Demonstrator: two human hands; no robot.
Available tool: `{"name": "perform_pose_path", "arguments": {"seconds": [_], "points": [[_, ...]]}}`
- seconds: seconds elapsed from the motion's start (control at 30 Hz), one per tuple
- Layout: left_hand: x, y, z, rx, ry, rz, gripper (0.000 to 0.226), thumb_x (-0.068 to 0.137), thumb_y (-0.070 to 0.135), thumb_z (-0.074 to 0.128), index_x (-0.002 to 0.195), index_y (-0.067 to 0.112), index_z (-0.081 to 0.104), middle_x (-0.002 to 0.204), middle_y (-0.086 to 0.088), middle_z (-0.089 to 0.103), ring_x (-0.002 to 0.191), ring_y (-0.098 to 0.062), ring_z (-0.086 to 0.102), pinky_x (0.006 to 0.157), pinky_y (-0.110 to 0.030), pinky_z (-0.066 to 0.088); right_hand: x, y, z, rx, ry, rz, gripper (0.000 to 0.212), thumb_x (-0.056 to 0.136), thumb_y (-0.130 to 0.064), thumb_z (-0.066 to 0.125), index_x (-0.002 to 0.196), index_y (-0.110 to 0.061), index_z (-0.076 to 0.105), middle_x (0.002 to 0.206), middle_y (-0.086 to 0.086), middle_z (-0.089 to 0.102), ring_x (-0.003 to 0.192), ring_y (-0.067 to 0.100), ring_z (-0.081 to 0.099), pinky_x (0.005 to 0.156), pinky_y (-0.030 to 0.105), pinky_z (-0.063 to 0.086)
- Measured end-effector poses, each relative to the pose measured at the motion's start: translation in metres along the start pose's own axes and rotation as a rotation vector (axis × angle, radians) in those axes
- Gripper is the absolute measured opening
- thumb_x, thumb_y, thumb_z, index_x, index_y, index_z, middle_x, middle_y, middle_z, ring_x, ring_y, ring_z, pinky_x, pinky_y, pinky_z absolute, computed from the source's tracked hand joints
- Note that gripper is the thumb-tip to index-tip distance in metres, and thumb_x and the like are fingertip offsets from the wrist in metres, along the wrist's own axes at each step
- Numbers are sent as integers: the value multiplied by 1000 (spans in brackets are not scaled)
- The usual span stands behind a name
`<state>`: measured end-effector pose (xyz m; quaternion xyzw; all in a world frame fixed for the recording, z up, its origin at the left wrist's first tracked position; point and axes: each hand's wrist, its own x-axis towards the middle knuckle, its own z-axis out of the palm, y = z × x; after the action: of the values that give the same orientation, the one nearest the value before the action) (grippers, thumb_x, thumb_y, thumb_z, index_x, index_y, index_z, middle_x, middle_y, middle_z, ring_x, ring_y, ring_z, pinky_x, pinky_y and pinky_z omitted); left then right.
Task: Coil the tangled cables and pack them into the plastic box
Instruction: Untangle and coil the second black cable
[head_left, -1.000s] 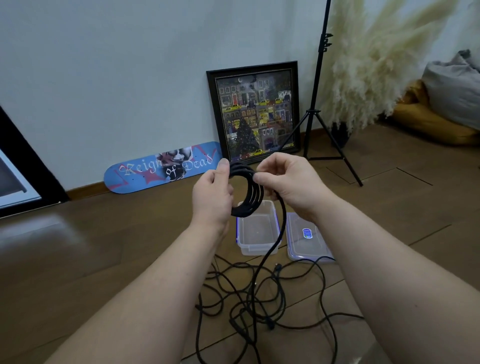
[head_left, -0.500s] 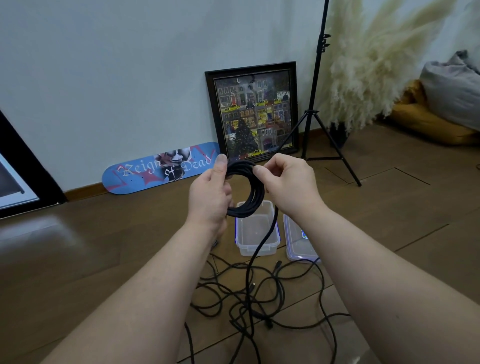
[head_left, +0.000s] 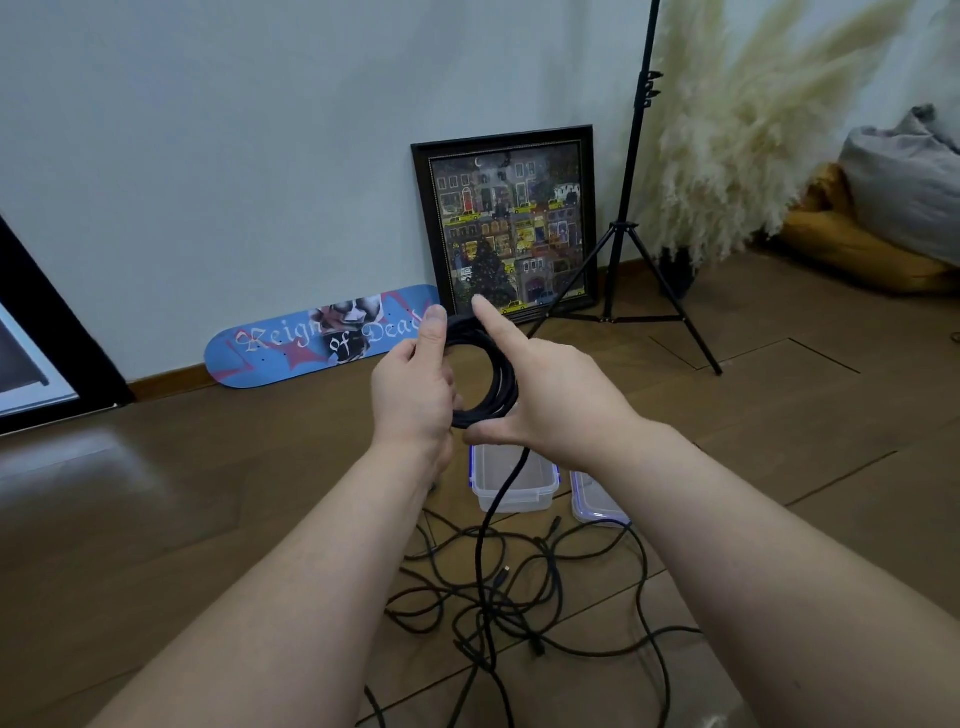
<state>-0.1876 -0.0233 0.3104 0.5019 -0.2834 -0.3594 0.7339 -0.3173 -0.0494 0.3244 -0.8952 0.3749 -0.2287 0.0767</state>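
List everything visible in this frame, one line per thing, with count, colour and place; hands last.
cable coil: 1, black, held up between both hands
loose cables: several, black, tangled on the floor
plastic box: 1, clear with blue clips, on floor beyond the tangle
box lid: 1, clear, right of the box
skateboard deck: 1, blue, against the wall
framed picture: 1, dark frame, leaning on wall
tripod stand: 1, black, right of picture
pampas grass: cream, far right
cushions: grey on mustard, right edge
left hand: grips the coil
right hand: fingers extended, touching the coil
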Motion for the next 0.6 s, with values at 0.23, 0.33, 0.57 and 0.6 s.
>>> {"name": "perform_pose_path", "arguments": {"seconds": [0.23, 0.33, 0.57, 0.6], "points": [[1, -3, 0, -7, -90, 42, 28, 101, 42, 48, 102, 14, 50, 47, 12, 25, 44, -7, 19, 53, -28, 18, 3, -2, 3, 141, -13, 125, 109, 73, -51, 78, 154, -37, 7, 104, 13, 67, 97, 29, 61, 83, 35, 52], [-1, -2, 3, -4, -119, 57, 27, 102, 41, 44, 107, 15, 49, 47, 12, 25, 45, -7, 18, 55, -30, 17, 3, 0, -1, 217, -4, 146, 108, 73, -47, 80, 154, -36, 10, 117, 13, 65, 106, 27, 60, 89, 34, 50], [-4, 6, 6, -86, 33, 11, 31, 101, 37, 49, 83, 13, 51, 41, 12, 25, 38, -6, 20, 47, -24, 20, 3, 4, -7, 306, -62, 73, 97, 79, -37, 78, 154, -31, 18, 140, 1, 55, 124, 16, 52, 96, 20, 39], [-3, 9, 5, -113, 44, 14, 32, 102, 37, 49, 80, 14, 52, 42, 11, 25, 38, -6, 19, 45, -23, 21, 2, 5, -9, 329, -54, 75, 90, 81, -34, 76, 153, -31, 22, 140, -2, 55, 122, 11, 54, 96, 17, 38]]}}
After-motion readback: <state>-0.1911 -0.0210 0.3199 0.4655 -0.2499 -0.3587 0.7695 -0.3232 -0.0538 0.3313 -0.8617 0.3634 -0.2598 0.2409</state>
